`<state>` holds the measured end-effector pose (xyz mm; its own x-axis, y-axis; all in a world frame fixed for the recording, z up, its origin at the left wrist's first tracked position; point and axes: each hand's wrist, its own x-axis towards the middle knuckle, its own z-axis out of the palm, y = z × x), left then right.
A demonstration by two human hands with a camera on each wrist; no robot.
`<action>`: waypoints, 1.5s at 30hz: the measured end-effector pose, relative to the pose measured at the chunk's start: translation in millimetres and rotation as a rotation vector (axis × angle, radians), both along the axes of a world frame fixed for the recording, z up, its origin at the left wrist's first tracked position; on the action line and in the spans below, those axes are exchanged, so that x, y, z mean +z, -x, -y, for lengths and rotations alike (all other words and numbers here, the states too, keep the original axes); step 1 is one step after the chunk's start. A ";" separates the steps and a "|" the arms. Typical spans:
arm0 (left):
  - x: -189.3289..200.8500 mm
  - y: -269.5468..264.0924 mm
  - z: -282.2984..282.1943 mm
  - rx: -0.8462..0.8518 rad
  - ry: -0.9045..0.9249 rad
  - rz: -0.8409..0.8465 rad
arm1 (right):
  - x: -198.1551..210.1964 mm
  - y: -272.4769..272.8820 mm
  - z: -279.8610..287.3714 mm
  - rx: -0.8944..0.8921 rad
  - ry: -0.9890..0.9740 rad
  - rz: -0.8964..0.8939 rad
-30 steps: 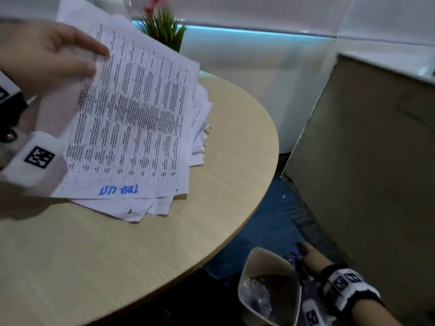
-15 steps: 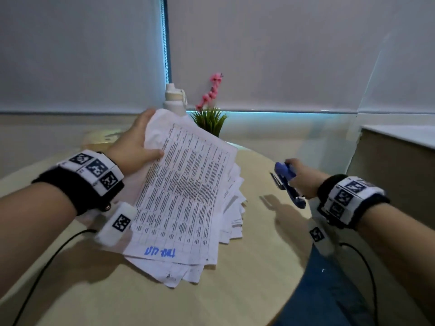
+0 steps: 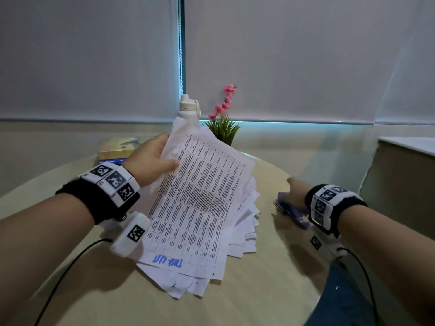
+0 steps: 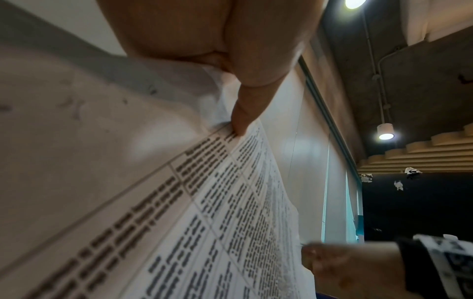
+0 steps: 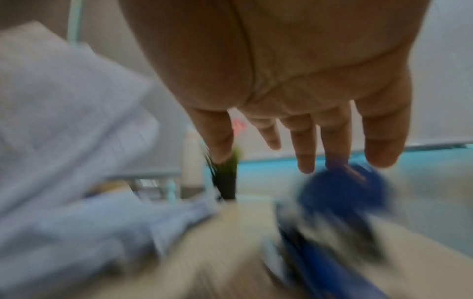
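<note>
A messy stack of printed sheets (image 3: 249, 222) lies on the round wooden table (image 3: 259, 292). My left hand (image 3: 153, 161) pinches the top sheets (image 3: 200, 203) at their far edge and holds them tilted up off the stack; the left wrist view shows the thumb (image 4: 243, 119) pressed on the printed page (image 4: 217, 202). A blue stapler (image 3: 288, 207) lies on the table to the right of the stack. My right hand (image 3: 297, 189) hovers just over it, fingers (image 5: 304, 145) straight and spread above the blurred stapler (image 5: 340, 202).
At the table's far edge stand a white bottle (image 3: 188, 111) and a small potted plant with pink flowers (image 3: 222, 128); a book (image 3: 120, 147) lies to the left. A beige partition (image 3: 404, 180) stands at the right. Cables trail from both wrists.
My right hand came up from the bin on the floor with the blue stapler, brought it onto the table and straightened its fingers off it. The left hand keeps holding the sheets.
</note>
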<state>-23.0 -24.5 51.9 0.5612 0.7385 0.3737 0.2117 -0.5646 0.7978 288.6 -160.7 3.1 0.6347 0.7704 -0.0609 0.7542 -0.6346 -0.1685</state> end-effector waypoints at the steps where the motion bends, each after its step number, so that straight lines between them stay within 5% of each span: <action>1: 1.4 -0.5 2.9 -0.009 0.002 -0.009 | 14.0 7.9 0.7 0.055 -0.150 -0.044; 5: 12.3 -7.0 19.8 -0.054 -0.060 -0.060 | 81.8 61.3 2.0 0.381 -0.662 -0.458; 9: 22.6 -15.1 35.7 -0.133 -0.134 -0.067 | 101.4 92.1 -3.8 0.548 -0.485 -0.490; 13: 21.1 -18.6 39.7 0.006 -0.333 -0.066 | 81.2 99.3 -9.1 0.488 -0.478 -0.433; 16: 16.0 -13.1 38.7 0.186 -0.648 0.057 | 68.4 92.9 -5.2 0.319 -0.690 -0.454; 18: 12.7 -7.1 43.8 0.198 -0.669 0.168 | 60.6 85.9 -0.8 0.199 -0.891 -0.573; 24: -15.0 -14.3 56.5 -0.074 0.219 -0.170 | 40.9 98.4 11.7 0.117 -1.408 -1.164; 27: -15.1 -24.7 53.5 -0.126 0.534 0.089 | 25.1 106.4 11.6 0.123 -1.510 -1.350; 30: -7.7 -29.1 43.1 -0.060 0.583 0.493 | 5.4 114.5 13.2 0.104 -1.458 -1.424; 32: -3.5 -26.1 33.2 0.060 0.519 0.596 | -5.3 118.2 17.9 0.148 -1.351 -1.520; 38: -1.2 1.0 18.8 0.122 0.341 0.520 | 3.9 84.7 53.2 0.246 -1.178 -1.481; 45: 7.0 17.0 35.1 0.007 0.243 0.275 | 31.7 72.9 46.6 0.384 -0.927 -1.194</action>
<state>-40.0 -59.5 58.9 0.4593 0.8276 0.3227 -0.0262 -0.3505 0.9362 215.7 -207.2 34.8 0.3301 0.9217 0.2035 -0.0109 0.2193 -0.9756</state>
